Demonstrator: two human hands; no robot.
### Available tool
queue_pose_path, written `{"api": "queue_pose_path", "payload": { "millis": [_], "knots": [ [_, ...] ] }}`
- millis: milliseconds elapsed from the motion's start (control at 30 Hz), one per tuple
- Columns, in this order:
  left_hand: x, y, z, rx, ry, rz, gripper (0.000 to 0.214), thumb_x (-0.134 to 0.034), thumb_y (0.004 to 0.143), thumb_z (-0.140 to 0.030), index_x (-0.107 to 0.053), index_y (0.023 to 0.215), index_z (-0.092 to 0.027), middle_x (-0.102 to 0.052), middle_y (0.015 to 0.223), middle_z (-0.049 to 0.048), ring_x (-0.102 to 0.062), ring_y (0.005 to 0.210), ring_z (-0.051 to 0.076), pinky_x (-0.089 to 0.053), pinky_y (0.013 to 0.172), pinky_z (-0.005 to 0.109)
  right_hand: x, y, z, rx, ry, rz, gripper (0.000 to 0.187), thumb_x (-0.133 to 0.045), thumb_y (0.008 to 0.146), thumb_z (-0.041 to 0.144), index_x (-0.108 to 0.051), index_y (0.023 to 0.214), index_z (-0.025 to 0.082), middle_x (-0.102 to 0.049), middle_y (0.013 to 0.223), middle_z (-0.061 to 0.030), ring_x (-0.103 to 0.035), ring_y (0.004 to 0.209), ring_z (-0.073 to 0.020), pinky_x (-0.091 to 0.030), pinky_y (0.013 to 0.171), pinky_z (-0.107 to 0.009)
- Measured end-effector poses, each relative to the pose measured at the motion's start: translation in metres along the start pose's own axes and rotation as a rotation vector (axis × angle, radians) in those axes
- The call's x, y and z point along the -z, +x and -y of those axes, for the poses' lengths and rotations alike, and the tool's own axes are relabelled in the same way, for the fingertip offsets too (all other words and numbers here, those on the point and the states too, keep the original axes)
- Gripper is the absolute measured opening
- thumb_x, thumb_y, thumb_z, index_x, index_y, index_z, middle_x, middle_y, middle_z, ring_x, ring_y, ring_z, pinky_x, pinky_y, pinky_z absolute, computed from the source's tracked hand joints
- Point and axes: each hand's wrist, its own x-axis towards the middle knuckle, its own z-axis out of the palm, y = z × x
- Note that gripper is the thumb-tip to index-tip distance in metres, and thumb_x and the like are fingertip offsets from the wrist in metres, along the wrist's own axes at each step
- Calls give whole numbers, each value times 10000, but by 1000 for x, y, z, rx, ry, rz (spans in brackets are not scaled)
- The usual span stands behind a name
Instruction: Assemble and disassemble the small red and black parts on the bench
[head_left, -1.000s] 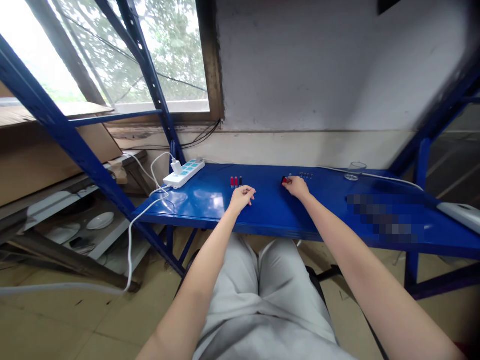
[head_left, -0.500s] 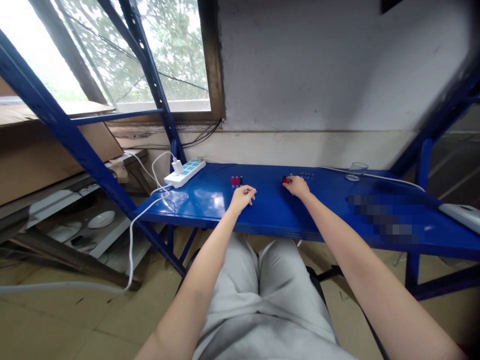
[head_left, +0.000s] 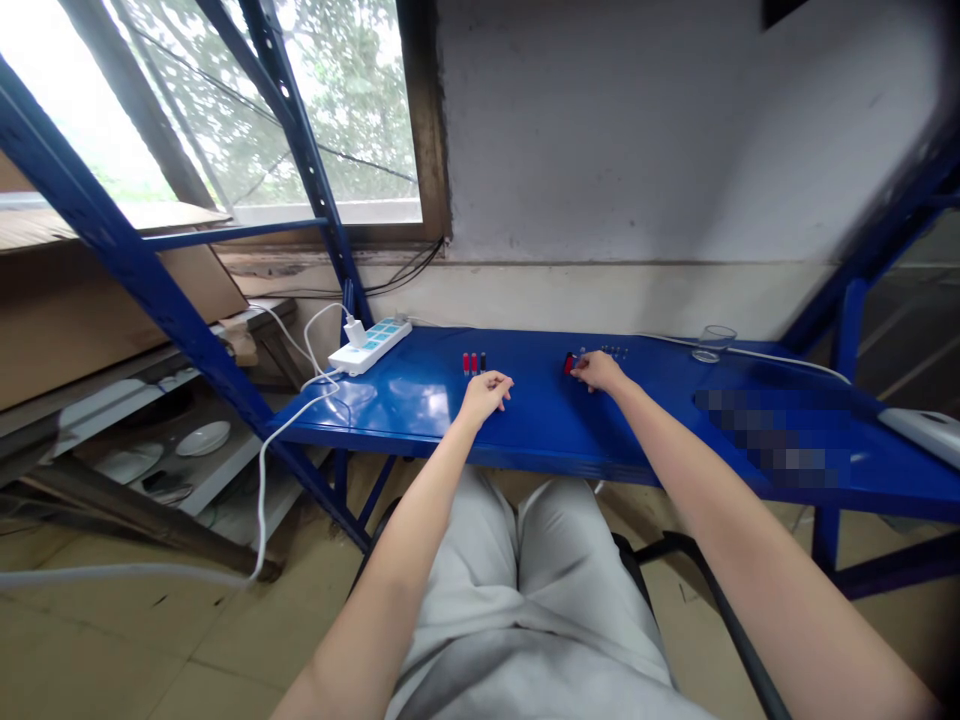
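My left hand (head_left: 487, 395) rests at the table's front half, fingers loosely curved and apart, holding nothing that shows. Just beyond it, two small red cylinders (head_left: 469, 364) and a small black cylinder (head_left: 483, 362) with pale lower ends are lined up. My right hand (head_left: 598, 372) is over the blue table (head_left: 540, 420), its thumb and fingertips pinched together. Against its fingertips, on the left, lies a small red-and-black piece (head_left: 568, 364); what the pinch itself holds is too small to make out. Several tiny shiny pieces (head_left: 616, 351) lie just behind that hand.
A white power strip (head_left: 369, 346) with a plug and cable is at the table's left end. A clear glass (head_left: 713, 343) stands at the back right, by a white cable (head_left: 787, 364). A white object (head_left: 926, 432) lies at the right edge.
My right hand has shifted slightly right, and more of the red-and-black piece now shows beside its fingertips. My left hand has stayed in place.
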Motion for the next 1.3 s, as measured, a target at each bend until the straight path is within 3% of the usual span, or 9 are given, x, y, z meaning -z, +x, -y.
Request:
{"api": "queue_pose_path", "payload": {
  "millis": [100,233,500,733,1133,1300],
  "knots": [
    [0,0,0,-2,2,6,203,-541,745,-328,-607,748,-137,-575,583,0,-477,384,57,-383,446,196,6,1,-4,-47,70,74,131,-590,741,209,-618,835,123,-655,683,-61,-555,420,-106,-455,470,-236],
    [0,0,0,13,-1,3,213,-551,739,-339,-613,756,-136,-577,584,-1,-477,390,55,-384,450,193,7,2,-8,-41,81,79,134,-574,751,186,-622,853,116,-662,696,-71,-536,417,-94,-438,455,-219],
    [0,0,1,4,-1,-4,202,-551,742,-331,-611,744,-138,-574,575,-7,-476,379,54,-381,445,197,-3,-2,-11,-15,6,-76,131,-599,735,273,-655,736,154,-661,693,-80,-615,625,-167,-447,591,-252],
    [1,0,-2,-11,-40,-31,191,-545,736,-318,-609,737,-139,-569,565,-7,-479,373,61,-366,428,200,-6,-13,-7,-50,-69,-191,207,-574,745,361,-674,801,189,-669,769,-91,-631,804,-231,-453,668,-290],
    [12,-1,-12,-13,-323,-543,121,-472,707,-238,-533,656,-146,-443,453,-57,-403,353,45,-292,366,167,-8,-17,-4,-98,-58,-207,255,-587,737,364,-692,880,181,-673,862,-118,-617,902,-275,-455,702,-311],
    [14,-2,-15,-1,-371,-677,141,-456,719,-254,-508,643,-146,-416,434,-61,-385,339,46,-267,358,162,-6,-17,-2,-115,-67,-192,258,-590,731,362,-687,906,199,-669,925,-103,-617,904,-267,-452,706,-311]
  ]
}}
